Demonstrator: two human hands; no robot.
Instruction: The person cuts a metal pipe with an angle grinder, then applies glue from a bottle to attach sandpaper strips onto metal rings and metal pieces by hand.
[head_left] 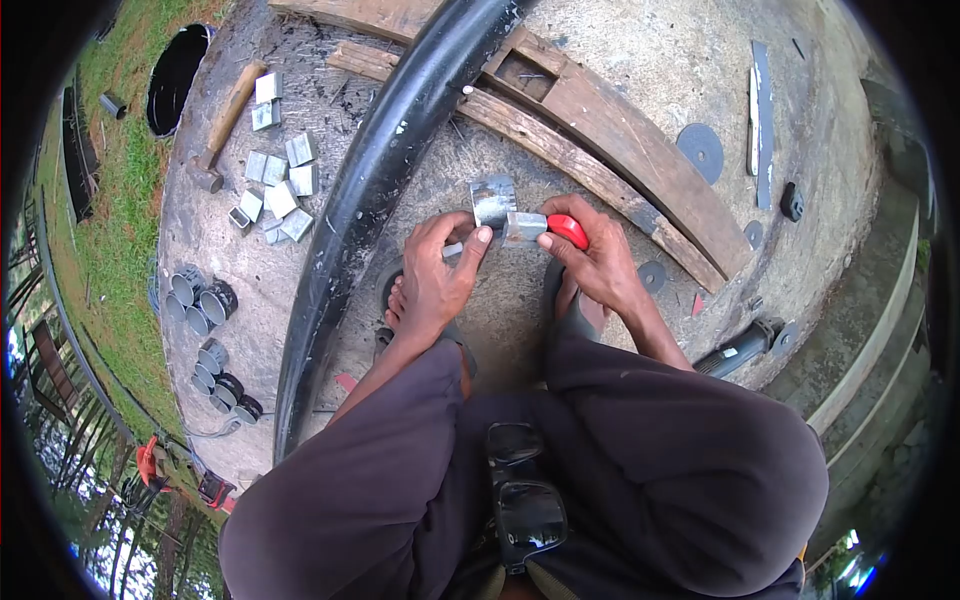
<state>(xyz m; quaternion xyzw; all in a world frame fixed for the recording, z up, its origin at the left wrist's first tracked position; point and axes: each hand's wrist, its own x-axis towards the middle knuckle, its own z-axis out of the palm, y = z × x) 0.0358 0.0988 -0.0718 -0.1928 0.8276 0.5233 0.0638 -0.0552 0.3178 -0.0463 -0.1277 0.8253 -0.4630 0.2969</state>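
Note:
My left hand (440,270) is closed, its thumb and fingers pinching a curved grey metal piece (493,200) by its lower edge. A light strip (452,250) shows at the fingers of that hand. In my right hand (595,255) is a red-handled tool (567,231), gripped between thumb and fingers. A small silver metal block (524,227) lies at the tool's left end, close against the curved piece; whether they are joined cannot be made out. Both hands are close together above the concrete, between my feet.
A long black pipe (365,190) runs diagonally left of my hands. Beyond it lie several silver blocks (283,198), a hammer (228,125) and several dark rings (203,302). Wooden beams (630,125), grinding discs (700,152) and an angle grinder (740,347) are on the right.

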